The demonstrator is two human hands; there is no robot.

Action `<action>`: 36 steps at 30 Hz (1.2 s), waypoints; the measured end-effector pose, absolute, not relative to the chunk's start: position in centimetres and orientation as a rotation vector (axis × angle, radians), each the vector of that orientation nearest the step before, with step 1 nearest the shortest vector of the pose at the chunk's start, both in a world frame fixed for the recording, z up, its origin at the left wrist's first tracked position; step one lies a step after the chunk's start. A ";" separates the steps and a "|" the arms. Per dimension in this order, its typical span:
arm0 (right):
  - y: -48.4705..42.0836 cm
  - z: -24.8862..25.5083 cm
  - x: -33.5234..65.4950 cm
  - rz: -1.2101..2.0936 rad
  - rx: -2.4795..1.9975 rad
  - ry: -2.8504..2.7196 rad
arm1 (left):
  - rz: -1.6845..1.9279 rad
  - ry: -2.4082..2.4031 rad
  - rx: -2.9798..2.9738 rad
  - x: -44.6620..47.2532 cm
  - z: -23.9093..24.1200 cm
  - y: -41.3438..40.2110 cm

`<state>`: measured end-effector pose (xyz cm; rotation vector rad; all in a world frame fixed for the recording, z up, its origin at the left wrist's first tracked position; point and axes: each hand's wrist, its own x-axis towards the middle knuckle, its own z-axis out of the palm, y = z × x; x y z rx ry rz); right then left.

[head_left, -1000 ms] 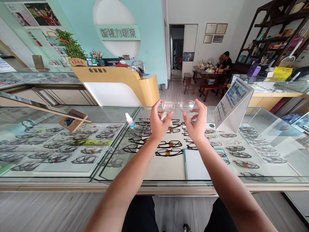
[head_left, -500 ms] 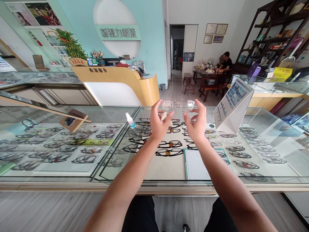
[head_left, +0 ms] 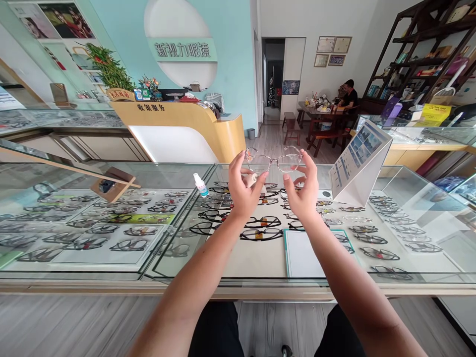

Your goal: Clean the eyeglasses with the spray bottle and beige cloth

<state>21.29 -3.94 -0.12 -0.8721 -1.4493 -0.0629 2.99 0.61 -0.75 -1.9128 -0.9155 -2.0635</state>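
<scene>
Raised over the glass counter, a pair of thin clear-framed eyeglasses point(head_left: 274, 159) is held between my two hands, its temple arms showing above the lenses. My left hand point(head_left: 243, 188) grips the left side of the frame with fingers and thumb. Something white and crumpled, like a cloth point(head_left: 251, 180), is tucked under its fingers. On the other side, my right hand point(head_left: 303, 191) has its fingers at the right edge of the frame, with the thumb below the lens. A small white spray bottle point(head_left: 201, 185) with a blue label stands on the counter to the left.
Inside the glass counter point(head_left: 260, 265) lie rows of spectacle frames point(head_left: 261, 233). A white-and-teal board point(head_left: 305, 255) lies near its front. On top stand a folded display card point(head_left: 359, 163) and, at left, a wooden block point(head_left: 113, 184). A person point(head_left: 348, 95) sits at a far table.
The eyeglasses have tilted in my hands, so the temple arms now rise above the lenses. My fingers have shifted slightly; the counter items stay in place.
</scene>
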 end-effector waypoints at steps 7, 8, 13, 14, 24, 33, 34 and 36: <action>-4.7 0.4 21.3 -0.127 -0.880 -1.449 | -2.077 -0.989 -1.889 3.2 -0.3 0.0; -4.8 0.4 21.3 -0.144 -0.865 -1.451 | -2.097 -0.984 -1.886 3.2 -0.2 -0.1; -5.3 0.5 21.3 -0.240 -0.817 -1.457 | -2.116 -0.990 -1.910 3.1 0.0 0.1; -5.3 0.5 21.3 -0.248 -0.826 -1.461 | -2.114 -0.993 -1.917 3.1 0.0 0.1; -5.4 0.5 21.2 -0.242 -0.808 -1.451 | -2.169 -0.970 -1.957 3.0 -0.3 0.4; -3.6 0.3 21.9 0.287 -0.832 -1.265 | -2.075 -0.902 -1.853 2.7 -0.9 0.5; -3.4 0.3 22.0 0.357 -0.837 -1.240 | -2.063 -0.883 -1.868 2.7 -1.0 0.5; -3.1 0.5 22.2 0.472 -0.839 -1.166 | -2.044 -0.877 -1.897 2.7 -1.1 0.5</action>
